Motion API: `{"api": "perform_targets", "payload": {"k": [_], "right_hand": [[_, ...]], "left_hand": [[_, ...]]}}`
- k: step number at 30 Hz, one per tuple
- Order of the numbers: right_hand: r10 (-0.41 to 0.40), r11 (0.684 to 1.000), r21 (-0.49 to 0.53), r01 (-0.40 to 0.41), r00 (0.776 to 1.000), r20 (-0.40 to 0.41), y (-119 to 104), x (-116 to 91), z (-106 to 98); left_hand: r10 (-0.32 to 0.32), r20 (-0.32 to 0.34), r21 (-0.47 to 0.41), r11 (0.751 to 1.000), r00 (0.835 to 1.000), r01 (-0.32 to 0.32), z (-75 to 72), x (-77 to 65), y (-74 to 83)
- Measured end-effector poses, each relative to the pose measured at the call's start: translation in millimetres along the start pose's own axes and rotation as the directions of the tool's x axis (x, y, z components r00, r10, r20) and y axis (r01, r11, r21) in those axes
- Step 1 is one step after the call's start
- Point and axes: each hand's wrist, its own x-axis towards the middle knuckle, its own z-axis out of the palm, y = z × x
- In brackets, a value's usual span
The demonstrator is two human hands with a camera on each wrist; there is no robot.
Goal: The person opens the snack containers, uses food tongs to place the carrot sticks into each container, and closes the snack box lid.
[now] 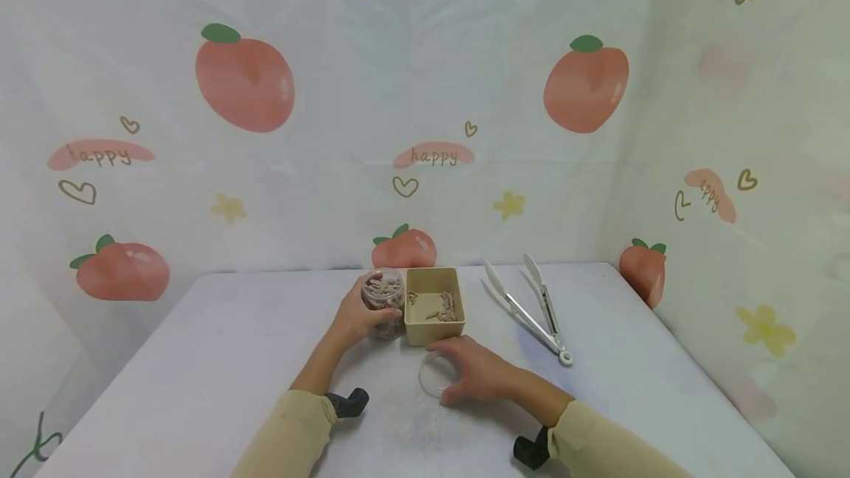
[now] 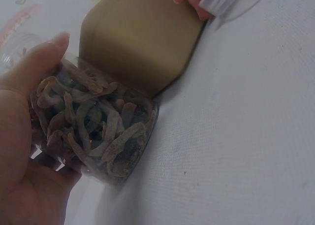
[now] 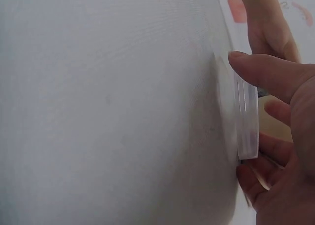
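Observation:
A clear jar (image 1: pixel 385 327) filled with brownish dried strips stands left of a tan box (image 1: pixel 434 333). My left hand (image 1: pixel 353 319) grips the jar's side; its thumb (image 2: pixel 42 60) lies across the plastic in the left wrist view. Just in front of the box, my right hand (image 1: pixel 483 371) holds a clear round lid (image 3: pixel 248 121) by its edge, thumb on one side and fingers on the other. The lid is low, close to the tabletop. Some of the same strips (image 1: pixel 446 307) lie inside the box, mostly toward its right side.
Silver tongs with pale tips (image 1: pixel 531 317) lie spread on the white table (image 1: pixel 219 382), right of the box. Behind the table hangs a white backdrop (image 1: pixel 425 57) printed with fruit, and it continues along the right side.

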Motion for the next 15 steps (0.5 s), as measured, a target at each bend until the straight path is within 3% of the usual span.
{"api": "perform_targets", "payload": {"k": [4, 11, 15], "right_hand": [[-0.02, 1.0, 0.011, 0.02, 1.0, -0.008, -1.4, -0.5, -3.4], [0.027, 1.0, 0.006, -0.027, 1.0, 0.005, -10.4, -3.2, -14.5], [0.002, 1.0, -0.016, -0.002, 1.0, -0.011, -16.2, -3.7, -23.6]], "left_hand": [[-0.007, -0.001, 0.009, 1.0, 1.0, 0.007, 0.4, 0.2, -0.1], [-0.005, 0.001, -0.005, 1.0, 1.0, 0.005, 0.5, -0.5, 0.7], [-0.004, 0.002, -0.007, 1.0, 1.0, 0.004, 0.2, -0.5, -0.9]]}}
